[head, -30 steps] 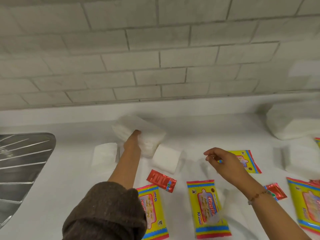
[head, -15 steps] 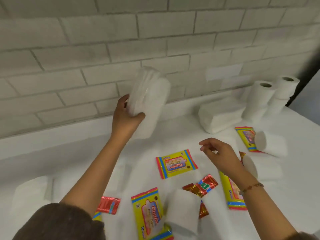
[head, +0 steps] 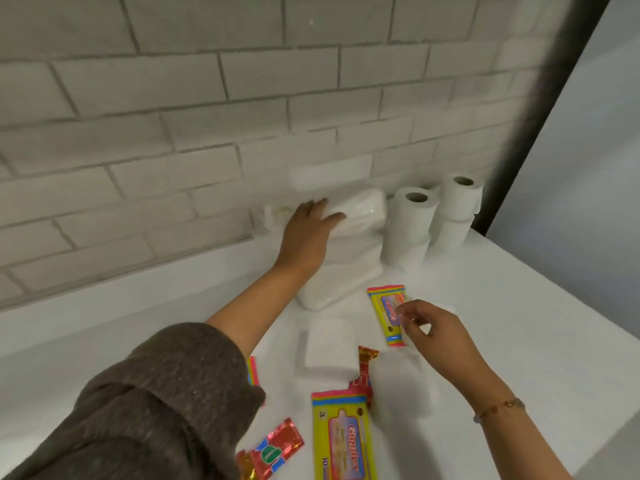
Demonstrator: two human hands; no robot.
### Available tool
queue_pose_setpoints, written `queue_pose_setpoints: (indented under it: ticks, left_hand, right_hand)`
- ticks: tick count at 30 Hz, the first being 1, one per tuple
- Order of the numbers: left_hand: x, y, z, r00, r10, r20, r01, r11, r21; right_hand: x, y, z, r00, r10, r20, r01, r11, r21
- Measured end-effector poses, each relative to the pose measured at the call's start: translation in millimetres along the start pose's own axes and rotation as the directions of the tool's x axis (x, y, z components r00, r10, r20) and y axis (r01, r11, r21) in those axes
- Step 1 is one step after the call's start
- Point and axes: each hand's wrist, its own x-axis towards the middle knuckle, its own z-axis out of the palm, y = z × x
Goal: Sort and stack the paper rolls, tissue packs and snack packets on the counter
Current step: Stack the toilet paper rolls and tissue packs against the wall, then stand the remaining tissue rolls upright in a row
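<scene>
White counter (head: 519, 341) against brick-tile wall. Tissue pack (head: 360, 211) pressed onto stacked pack by left hand (head: 308, 230), fingers spread. Paper rolls (head: 408, 223) stood beside stack. Right hand (head: 433, 330) hovering half-curled, pinching nothing discernible. Snack packets (head: 277, 452), wipes pack (head: 341, 438) left scattered.

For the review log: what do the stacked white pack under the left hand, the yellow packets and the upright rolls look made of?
White pack: soft tissue in clear plastic film, judging by the glossy glints. Yellow packets: printed plastic film, slightly shiny. Rolls: matte white paper wound on a core, probably cardboard. Left hand rests on the pack.
</scene>
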Motion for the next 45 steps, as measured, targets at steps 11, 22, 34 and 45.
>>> queue_pose_setpoints:
  ticks: [11,22,34,45]
  left_hand:
    - [-8,11,95,0.99,0.019,0.142,-0.045,0.982,0.183]
    - [-13,26,88,0.987,0.015,0.161,-0.046,0.98,0.195]
    - [-20,25,63,0.979,0.016,0.202,-0.046,0.989,0.143]
    - [-129,47,69,0.867,-0.499,0.003,0.465,0.806,-0.367]
  right_hand:
    - [38,54,-18,0.996,0.03,0.087,-0.025,0.998,-0.056]
    - [50,59,-19,0.995,0.018,0.094,-0.016,1.0,-0.023]
    - [42,60,-29,0.996,0.026,0.082,-0.025,1.0,-0.008]
    - [5,73,-15,0.937,0.224,0.267,-0.162,0.958,-0.238]
